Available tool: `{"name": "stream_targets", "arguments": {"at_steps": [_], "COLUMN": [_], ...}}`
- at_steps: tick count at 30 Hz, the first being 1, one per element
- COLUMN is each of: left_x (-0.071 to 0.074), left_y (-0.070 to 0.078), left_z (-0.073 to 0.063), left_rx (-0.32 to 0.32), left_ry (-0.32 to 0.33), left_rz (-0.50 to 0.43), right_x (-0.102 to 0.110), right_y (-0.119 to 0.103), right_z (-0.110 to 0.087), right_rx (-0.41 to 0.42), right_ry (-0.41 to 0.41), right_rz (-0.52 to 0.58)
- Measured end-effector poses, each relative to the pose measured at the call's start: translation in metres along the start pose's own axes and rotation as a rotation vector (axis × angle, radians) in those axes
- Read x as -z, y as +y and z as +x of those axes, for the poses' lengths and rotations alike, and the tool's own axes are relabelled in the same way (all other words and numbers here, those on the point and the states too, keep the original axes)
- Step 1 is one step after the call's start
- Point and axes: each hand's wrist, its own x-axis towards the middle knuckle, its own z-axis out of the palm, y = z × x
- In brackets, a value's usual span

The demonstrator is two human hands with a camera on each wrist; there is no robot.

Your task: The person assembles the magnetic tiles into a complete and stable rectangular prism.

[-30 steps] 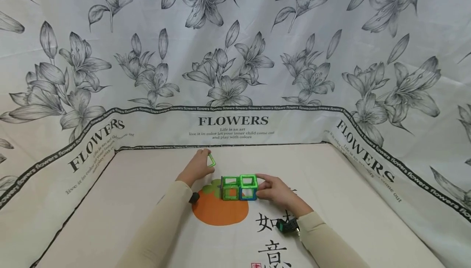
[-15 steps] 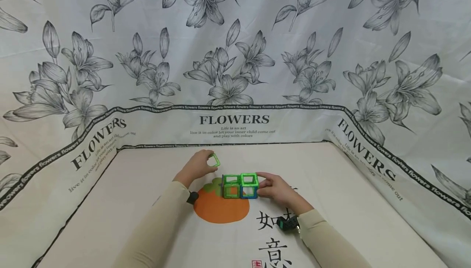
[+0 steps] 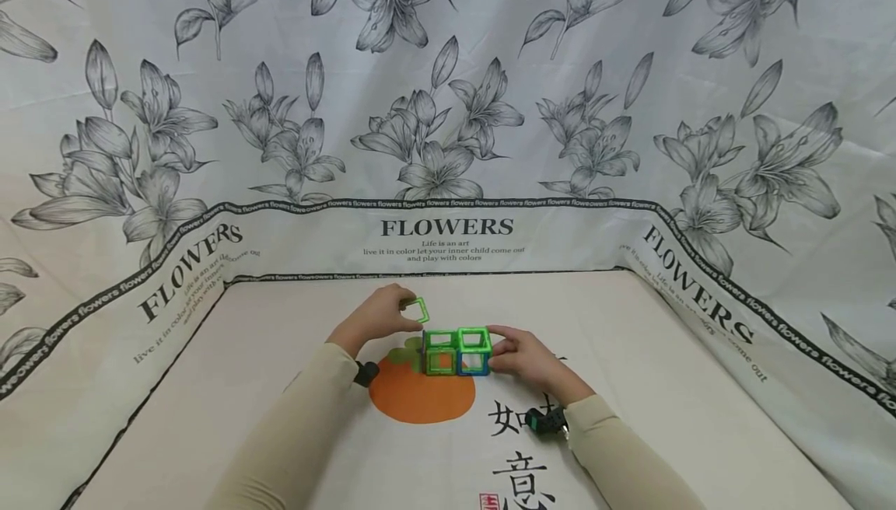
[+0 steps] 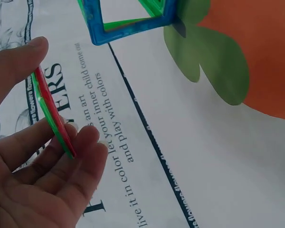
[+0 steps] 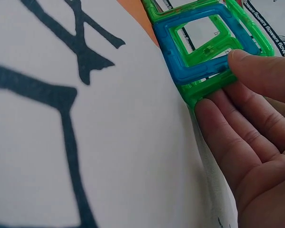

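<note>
My left hand pinches a square magnetic tile between thumb and fingertips, raised beside the far left corner of a tile structure. In the left wrist view the tile is edge-on, showing a green and a red strip. Two joined open-frame cubes, mostly green with some blue sides, make up the magnetic tile structure on the cloth. At its right end my right hand grips it. The right wrist view shows that thumb on a blue tile, the other fingers against the green edge below.
A printed orange fruit with green leaves lies under and before the structure's left part. Black characters are printed nearer on the cloth. A flower-patterned curtain rises behind and along both sides.
My left hand has moved right with its tile, closer to the structure, and the tile has turned a little. The right hand keeps its hold at the right end.
</note>
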Motion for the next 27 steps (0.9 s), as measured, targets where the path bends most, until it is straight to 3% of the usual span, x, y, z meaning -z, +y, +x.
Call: {"name": "stream_targets", "arguments": {"at_steps": [7,13,27], "left_x": [-0.002,-0.006,-0.015], "left_y": [0.007,0.012,0.016], "left_z": [-0.003,-0.006,-0.008], "left_rx": [0.002,-0.036,-0.107], "left_ry": [-0.014,-0.061,-0.126], "left_rz": [-0.002,-0.033,0.014], "right_x": [0.0,-0.001,-0.002], "right_y": [-0.001,0.0,0.006], "right_z": [0.001,0.003,0.011], "right_rx": [0.009,0.014,0.027], "right_ry": [-0.002,-0.001,0.0], "right_rz": [0.003,-0.008,-0.034]}}
